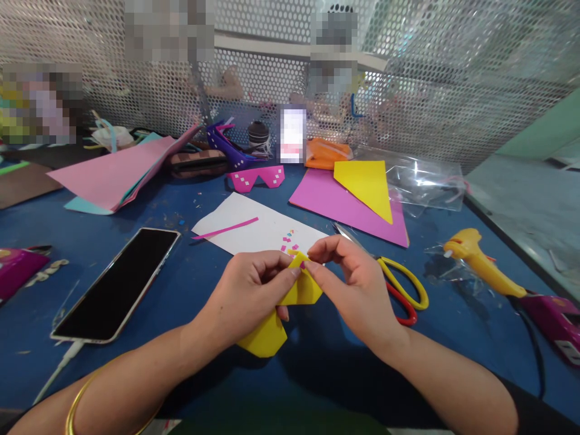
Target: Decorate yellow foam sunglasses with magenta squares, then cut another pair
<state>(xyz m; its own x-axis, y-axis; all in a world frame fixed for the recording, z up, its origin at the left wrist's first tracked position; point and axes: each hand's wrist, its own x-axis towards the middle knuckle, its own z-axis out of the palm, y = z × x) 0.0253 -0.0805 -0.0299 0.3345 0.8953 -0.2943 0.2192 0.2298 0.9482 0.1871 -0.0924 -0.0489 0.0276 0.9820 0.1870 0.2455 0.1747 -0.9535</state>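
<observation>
My left hand [254,284] is closed around a folded yellow cutout [306,290], its thumb lying on top; the lower lobe hangs below the palm. My right hand [356,281] pinches at the cutout's upper edge, and a small pink square [302,264] shows at the thumb tip against the yellow. Whether the square is stuck down I cannot tell. Just beyond my fingers, several tiny pink squares [286,240] lie on a white sheet [235,211] with a narrow pink strip [226,228]. Scissors [410,281] with yellow and red handles lie partly behind my right hand.
Pink glasses-shaped cutout [257,179] lies farther back, near purple [353,205] and yellow sheets [367,184]. A phone [120,284] with a cable is at left, a yellow glue gun [484,263] at right. Behind stand a lit phone [292,133] and a perforated panel [267,78], with people beyond.
</observation>
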